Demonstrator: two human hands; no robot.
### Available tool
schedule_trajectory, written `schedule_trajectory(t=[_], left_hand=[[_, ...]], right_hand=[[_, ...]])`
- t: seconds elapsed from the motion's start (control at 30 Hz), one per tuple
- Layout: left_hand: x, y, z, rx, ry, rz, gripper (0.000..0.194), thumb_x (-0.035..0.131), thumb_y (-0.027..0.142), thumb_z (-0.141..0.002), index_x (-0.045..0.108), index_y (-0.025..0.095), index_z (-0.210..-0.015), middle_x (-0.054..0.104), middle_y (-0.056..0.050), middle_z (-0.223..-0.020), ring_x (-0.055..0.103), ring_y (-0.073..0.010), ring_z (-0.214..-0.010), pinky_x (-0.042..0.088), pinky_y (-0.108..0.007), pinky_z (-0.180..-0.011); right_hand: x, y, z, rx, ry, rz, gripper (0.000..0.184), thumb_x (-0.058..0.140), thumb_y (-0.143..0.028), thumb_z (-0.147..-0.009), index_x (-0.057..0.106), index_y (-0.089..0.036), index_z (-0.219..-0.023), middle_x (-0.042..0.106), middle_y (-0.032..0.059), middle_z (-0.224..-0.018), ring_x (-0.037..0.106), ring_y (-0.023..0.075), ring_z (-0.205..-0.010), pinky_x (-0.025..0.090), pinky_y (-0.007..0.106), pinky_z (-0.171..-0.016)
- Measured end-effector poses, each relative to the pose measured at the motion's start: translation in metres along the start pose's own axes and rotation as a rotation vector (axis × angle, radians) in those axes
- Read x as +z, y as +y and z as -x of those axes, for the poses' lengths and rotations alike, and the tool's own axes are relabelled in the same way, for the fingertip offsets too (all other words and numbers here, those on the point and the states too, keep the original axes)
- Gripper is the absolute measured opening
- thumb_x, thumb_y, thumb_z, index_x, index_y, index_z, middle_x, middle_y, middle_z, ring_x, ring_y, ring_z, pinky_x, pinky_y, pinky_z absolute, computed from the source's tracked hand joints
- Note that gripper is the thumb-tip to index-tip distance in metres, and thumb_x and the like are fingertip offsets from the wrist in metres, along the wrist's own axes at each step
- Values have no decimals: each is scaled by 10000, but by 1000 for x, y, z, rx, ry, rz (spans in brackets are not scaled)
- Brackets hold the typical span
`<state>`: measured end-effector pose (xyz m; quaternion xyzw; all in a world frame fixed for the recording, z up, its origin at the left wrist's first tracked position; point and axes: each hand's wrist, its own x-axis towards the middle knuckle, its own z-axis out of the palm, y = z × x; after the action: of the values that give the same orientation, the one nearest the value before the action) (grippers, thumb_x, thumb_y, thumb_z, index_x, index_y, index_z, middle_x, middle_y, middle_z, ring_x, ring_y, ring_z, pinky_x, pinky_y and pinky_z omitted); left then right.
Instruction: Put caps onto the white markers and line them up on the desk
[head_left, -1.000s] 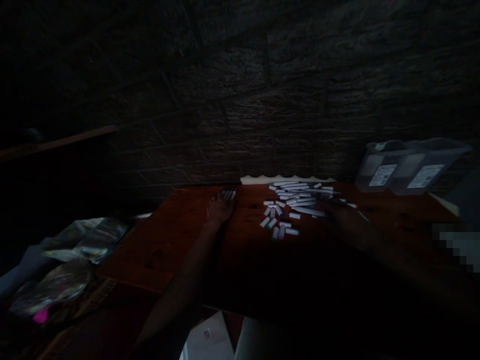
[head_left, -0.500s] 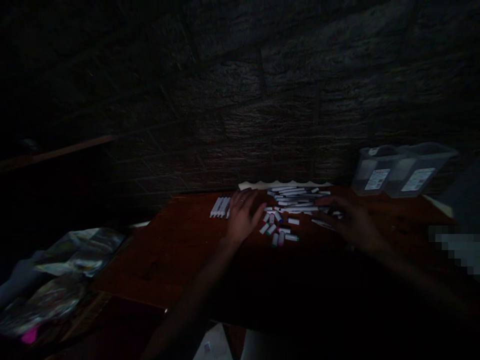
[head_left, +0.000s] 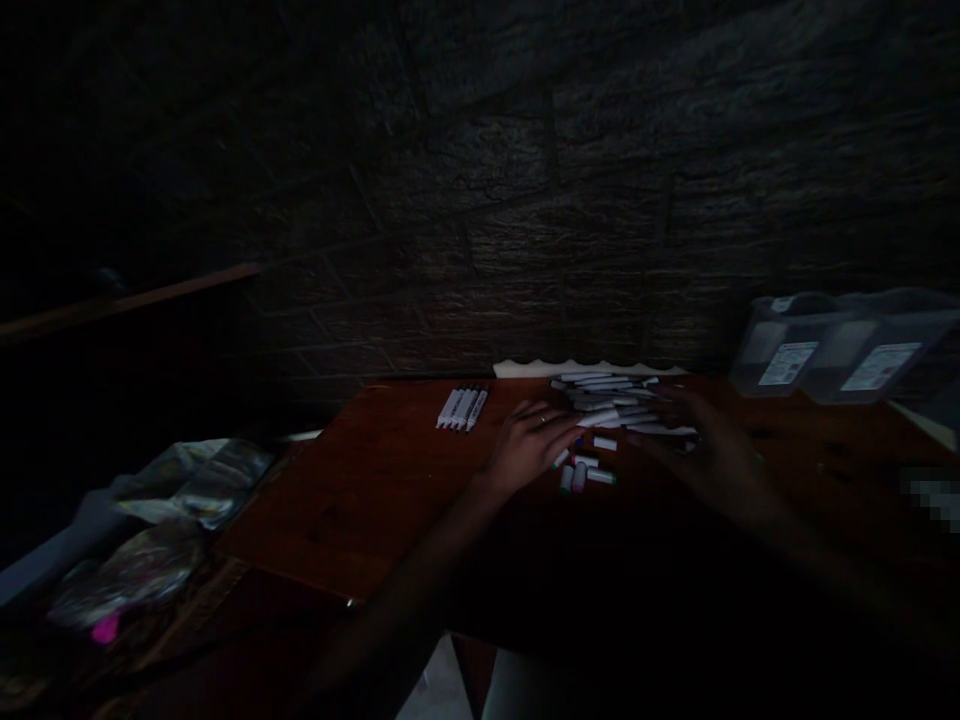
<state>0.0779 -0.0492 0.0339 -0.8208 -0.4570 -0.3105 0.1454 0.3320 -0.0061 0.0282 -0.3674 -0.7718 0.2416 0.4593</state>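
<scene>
A dim wooden table (head_left: 360, 480) stands against a dark stone wall. A pile of white markers (head_left: 611, 392) lies at its far side, with several loose caps (head_left: 587, 472) in front of it. A neat row of capped markers (head_left: 463, 409) lies apart to the left. My left hand (head_left: 529, 448) reaches across the table, fingers stretched flat onto the caps at the pile's left edge. My right hand (head_left: 705, 455) hovers over the right end of the pile; it is in deep shadow and its fingers are hard to read.
Two clear plastic tubs with labels (head_left: 840, 350) stand at the back right. A white wavy-edged strip (head_left: 585, 367) lies behind the markers. Crinkled plastic bags (head_left: 187, 480) and something pink (head_left: 105, 628) sit off the table's left edge.
My left hand left the row of markers and moved right to the loose caps. My right hand stayed over the pile's right side. The camera shifted slightly.
</scene>
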Motion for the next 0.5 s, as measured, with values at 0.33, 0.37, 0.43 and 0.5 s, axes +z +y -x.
schedule_trajectory(t=[0.33,0.37,0.43,0.5], left_hand=[[-25,-69,26,-798,-345,-412,284,520,414,-909,752,262,-966,744,-75,-970,658,-237,-933,441,-343,-873],[-25,-70,27,-809,-347,-429,291,516,423,-906,751,256,-945,743,-81,-962,652,-245,-953,430,-357,-892],[-23,-70,27,-819,-349,-458,312,500,437,-907,744,243,-917,740,-93,-959,642,-260,-983,410,-388,-920],[-22,-69,27,-838,-354,-484,329,480,448,-911,733,237,-920,736,-100,-971,642,-270,-987,401,-412,-927]], right_hand=[[-11,33,-4,-84,23,255,448,654,-475,-822,609,-219,-1186,657,106,-1113,667,274,-951,569,423,-801],[-10,33,-3,-91,11,262,430,642,-464,-832,611,-220,-1186,661,103,-1112,668,270,-953,569,414,-795],[-7,32,-2,-97,-10,265,401,619,-443,-845,619,-221,-1179,663,102,-1138,671,263,-962,566,397,-793],[-6,30,-2,-97,-48,269,332,598,-429,-853,657,-221,-1105,682,94,-1117,679,254,-948,560,382,-799]])
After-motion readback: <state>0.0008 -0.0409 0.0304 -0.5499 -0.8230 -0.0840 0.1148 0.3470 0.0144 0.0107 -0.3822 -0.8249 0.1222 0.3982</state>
